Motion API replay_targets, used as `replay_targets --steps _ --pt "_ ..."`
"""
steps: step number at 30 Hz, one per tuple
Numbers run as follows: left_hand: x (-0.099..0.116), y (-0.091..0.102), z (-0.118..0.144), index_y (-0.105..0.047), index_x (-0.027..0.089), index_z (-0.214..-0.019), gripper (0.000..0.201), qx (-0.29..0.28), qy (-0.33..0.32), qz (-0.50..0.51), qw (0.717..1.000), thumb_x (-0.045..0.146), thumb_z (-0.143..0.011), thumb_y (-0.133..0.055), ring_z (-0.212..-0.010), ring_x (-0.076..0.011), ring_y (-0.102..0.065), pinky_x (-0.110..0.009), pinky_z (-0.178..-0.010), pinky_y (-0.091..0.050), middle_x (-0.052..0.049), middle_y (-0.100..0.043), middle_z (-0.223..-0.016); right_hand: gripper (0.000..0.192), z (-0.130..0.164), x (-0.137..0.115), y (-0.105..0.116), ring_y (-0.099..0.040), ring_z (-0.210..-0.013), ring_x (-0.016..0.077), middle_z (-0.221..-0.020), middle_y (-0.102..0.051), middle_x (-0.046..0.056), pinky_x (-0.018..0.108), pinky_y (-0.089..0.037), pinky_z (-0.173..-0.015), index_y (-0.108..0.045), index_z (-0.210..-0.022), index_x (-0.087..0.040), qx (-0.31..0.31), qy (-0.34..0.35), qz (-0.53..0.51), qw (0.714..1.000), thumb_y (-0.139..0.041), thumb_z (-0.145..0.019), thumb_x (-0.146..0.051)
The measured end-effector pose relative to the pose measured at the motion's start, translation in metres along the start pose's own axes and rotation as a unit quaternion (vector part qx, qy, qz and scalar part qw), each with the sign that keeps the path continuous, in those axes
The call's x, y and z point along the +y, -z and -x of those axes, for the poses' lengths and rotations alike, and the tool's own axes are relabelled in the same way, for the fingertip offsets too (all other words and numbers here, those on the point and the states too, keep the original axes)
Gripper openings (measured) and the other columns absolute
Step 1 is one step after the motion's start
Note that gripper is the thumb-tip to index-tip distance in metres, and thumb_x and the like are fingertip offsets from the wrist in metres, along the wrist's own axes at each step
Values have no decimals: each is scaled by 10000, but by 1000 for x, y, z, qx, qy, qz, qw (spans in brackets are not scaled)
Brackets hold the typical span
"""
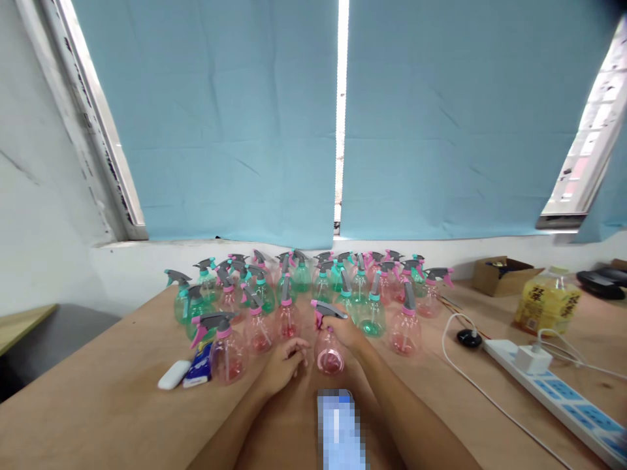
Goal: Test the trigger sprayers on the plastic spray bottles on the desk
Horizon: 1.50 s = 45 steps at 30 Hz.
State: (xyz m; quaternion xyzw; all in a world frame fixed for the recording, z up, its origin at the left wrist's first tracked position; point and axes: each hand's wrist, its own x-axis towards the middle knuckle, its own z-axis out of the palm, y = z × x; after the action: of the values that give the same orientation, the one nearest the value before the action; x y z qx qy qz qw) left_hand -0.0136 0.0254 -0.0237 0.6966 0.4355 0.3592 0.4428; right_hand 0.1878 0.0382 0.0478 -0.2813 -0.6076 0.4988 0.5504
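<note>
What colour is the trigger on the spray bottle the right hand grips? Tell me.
Pink, under a grey spray head, on the pink spray bottle in the right hand; head view.

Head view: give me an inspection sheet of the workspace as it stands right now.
Surface: wooden table, bare at the near left.
Job's things: pink spray bottle upright, held at the neck; cluster of pink and green spray bottles behind it.
Clutter: white case, blue packet, yellow bottle, cardboard box.
Hands: right hand grips the pink spray bottle; left hand rests beside it, fingers curled.
Cables: white cable, power strip with a plug in.
Surroundings: blue blinds, white wall.
</note>
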Motion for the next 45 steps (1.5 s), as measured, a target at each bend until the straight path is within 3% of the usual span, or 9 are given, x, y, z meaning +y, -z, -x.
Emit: replay_targets --steps 3,9,15,21,29,39,45 --pt "1 0 1 -629 154 -1027 322 -2 -2 1 1000 405 -843 -548 -484 -89 -461 -214 -502 -340 20 -629 -722 105 0 2 0 -528 -577 150 -563 -590 -10 254 -408 -567 -619 -563 -192 10 0 6 1000 -514 -566 -186" --pt "5 -1 2 -629 145 -1011 287 -5 -4 -7 1000 360 -854 -521 -489 -88 -457 -213 -504 -332 19 -629 -712 247 1 3 3 -510 -590 147 -604 -609 -10 259 -385 -587 -706 -729 -197 -35 27 26 999 -498 -596 -178" --pt "6 -2 2 -632 153 -997 315 -5 -5 -6 1000 418 -848 -549 -519 -101 -477 -215 -513 -355 17 -627 -710 115 0 3 -1 -491 -597 147 -565 -558 -9 264 -371 -592 -604 -570 -196 -9 18 -1 1000 -489 -564 -192" --pt "3 -2 2 -631 159 -977 286 -6 -7 0 1000 400 -854 -537 -512 -96 -469 -210 -506 -351 22 -624 -707 231 0 -1 -1 -490 -573 137 -596 -602 -15 250 -365 -565 -686 -702 -203 -31 27 28 999 -495 -572 -198" --pt "5 -3 2 -637 167 -966 276 -8 -16 -3 1000 399 -855 -537 -516 -99 -469 -210 -504 -354 19 -629 -710 104 -2 2 -4 -521 -591 145 -553 -555 -19 256 -389 -583 -593 -570 -198 2 20 5 1000 -490 -558 -189" --pt "4 -3 1 -620 169 -952 244 -9 -16 14 1000 372 -846 -537 -499 -91 -459 -209 -501 -357 26 -620 -695 314 1 1 -3 -535 -642 150 -632 -619 -14 254 -401 -613 -725 -819 -203 -21 35 18 999 -495 -609 -167" --pt "3 -3 2 -616 170 -958 242 -6 -10 3 1000 369 -852 -529 -498 -92 -457 -213 -509 -349 26 -629 -700 170 -2 4 -5 -525 -607 148 -596 -592 -13 262 -395 -596 -655 -639 -194 -3 33 9 999 -496 -585 -175"
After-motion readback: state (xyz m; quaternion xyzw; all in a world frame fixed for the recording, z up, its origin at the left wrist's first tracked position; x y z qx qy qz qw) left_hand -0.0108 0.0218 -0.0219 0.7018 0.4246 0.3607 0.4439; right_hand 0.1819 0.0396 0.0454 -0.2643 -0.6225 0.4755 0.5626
